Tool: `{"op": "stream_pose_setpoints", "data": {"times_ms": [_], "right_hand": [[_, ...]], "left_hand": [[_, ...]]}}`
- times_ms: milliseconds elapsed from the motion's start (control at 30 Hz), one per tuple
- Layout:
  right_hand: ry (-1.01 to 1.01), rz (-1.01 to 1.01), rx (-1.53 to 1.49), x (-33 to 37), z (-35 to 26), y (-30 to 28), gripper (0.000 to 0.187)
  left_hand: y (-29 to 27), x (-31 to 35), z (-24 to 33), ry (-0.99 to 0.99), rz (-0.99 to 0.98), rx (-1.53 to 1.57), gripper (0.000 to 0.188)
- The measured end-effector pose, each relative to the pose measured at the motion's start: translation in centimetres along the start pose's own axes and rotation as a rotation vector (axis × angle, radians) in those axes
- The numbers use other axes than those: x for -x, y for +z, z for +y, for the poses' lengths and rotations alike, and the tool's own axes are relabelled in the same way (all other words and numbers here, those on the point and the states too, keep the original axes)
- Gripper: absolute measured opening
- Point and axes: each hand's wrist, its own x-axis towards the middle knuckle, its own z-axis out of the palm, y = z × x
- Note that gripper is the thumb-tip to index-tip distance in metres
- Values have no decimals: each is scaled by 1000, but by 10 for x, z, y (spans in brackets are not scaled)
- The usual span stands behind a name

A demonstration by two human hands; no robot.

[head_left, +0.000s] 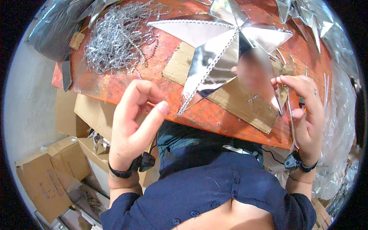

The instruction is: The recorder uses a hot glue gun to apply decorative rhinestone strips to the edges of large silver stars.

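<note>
Navy shirt (203, 184) up close; L hand (140, 115) empty, half-curled; R hand (304, 99) nr silver star (203, 61), grip unclear.

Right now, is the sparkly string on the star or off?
On, for two points at least: silver string runs from the star's middle to its left and lower-left tips. Elsewhere I can't tell.

Left hand (134, 113) and right hand (308, 97) flank a silver star (224, 48).
</note>
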Motion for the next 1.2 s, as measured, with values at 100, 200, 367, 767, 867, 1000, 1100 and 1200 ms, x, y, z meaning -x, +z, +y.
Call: {"op": "stream_pose_setpoints", "data": {"times_ms": [100,200,367,767,867,1000,1100,1200], "right_hand": [[53,-13,6,0,-1,3,67],[29,56,-28,4,0,8,60],[36,61,13,5,0,8,62],[32,53,7,6,-1,7,64],[34,51,23,6,-2,7,65],[43,42,-1,6,-4,8,65],[59,61,-4,8,-4,8,66],[57,64,-29,11,-2,5,67]], "left_hand": [[1,9,-10,84,-42,-10,20],[6,12,-13,167,-45,-32,25],[11,10,-26,387,57,-179,33],[14,11,-25,324,79,-3,43],[13,13,-26,303,91,4,44],[8,10,-27,248,51,56,45],[8,9,-30,144,41,197,44],[11,7,-30,67,67,365,43]]}}
